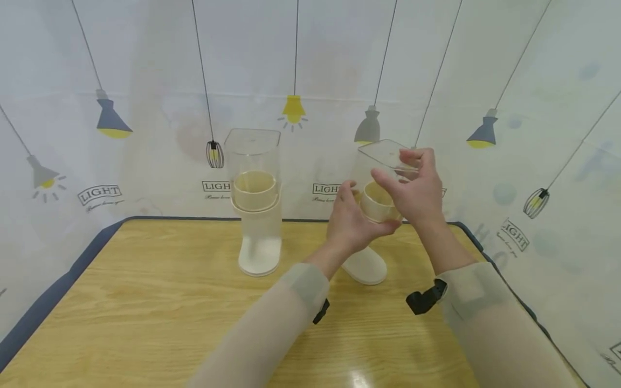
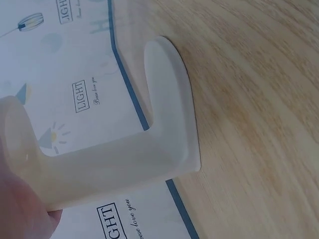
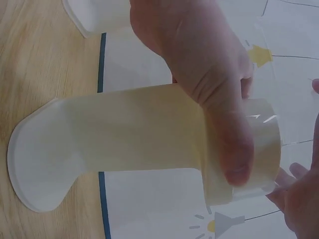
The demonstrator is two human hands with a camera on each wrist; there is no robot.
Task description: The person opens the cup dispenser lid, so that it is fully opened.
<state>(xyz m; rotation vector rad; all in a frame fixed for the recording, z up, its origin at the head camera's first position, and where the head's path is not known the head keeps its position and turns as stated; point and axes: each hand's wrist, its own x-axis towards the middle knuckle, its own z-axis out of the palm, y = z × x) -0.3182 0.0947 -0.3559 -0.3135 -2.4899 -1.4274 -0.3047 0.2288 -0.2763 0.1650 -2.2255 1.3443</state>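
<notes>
A white stand [image 1: 366, 267] with a rounded foot is on the table, seen whole in the left wrist view. A tall clear container [image 1: 383, 153] with a cream cup-like part [image 1: 375, 202] at its lower end is seated in the stand's ring. My left hand [image 1: 353, 221] grips the ring and the cream part, its thumb laid across the front in the right wrist view. Higher up, my right hand [image 1: 417, 186] holds the clear container near its rim, thumb in front and fingers bent at the right side. Part of the container is hidden behind this hand.
To the left, a matching white stand [image 1: 261, 248] stands upright with its own clear container [image 1: 254, 151] on it. The wooden table [image 1: 160, 296] has a dark blue edge. Close behind hangs a white backdrop [image 1: 160, 108] with printed lamps.
</notes>
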